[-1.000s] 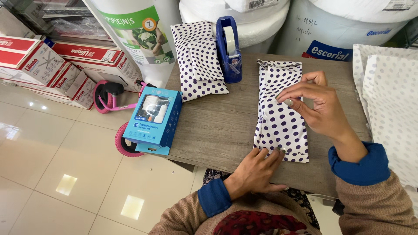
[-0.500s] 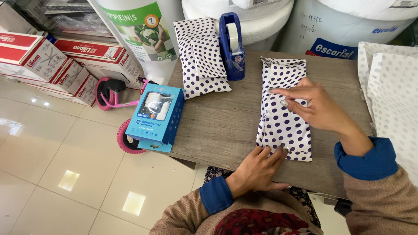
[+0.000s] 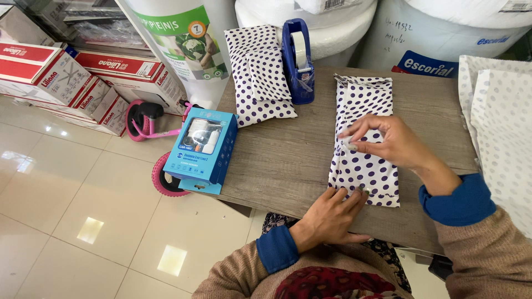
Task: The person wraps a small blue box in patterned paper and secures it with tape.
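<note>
Three large white rolls (image 3: 438,33) stand behind the table, tops cut off by the frame.
Wooden table (image 3: 288,155): grey-brown top, right part hidden under dotted sheets (image 3: 499,127) that run off the right edge.
Red-and-white cartons (image 3: 83,77): stacked on the floor at left; count not clear, at least four.
Dotted package (image 3: 363,138): one, white with purple dots, flat on the table right of centre. Long axis runs away from the person; crumpled end points to the rolls, near end lies by the table's front edge.
Second pile of dotted packets (image 3: 257,75): two visible, the smaller on the larger, far left of the table.
Blue boxed item (image 3: 204,150): one, overhanging the table's left edge; contents hard to make out.
Pink toy bike (image 3: 149,127): one, partly hidden by the box.
Blue tape dispenser (image 3: 296,58): one, upright.
Right hand (image 3: 390,143): thumb and fingers pinched together over the package's middle; what they pinch is too small to tell.
Left hand (image 3: 332,213): fingers spread, pressing the package's near end flat.
</note>
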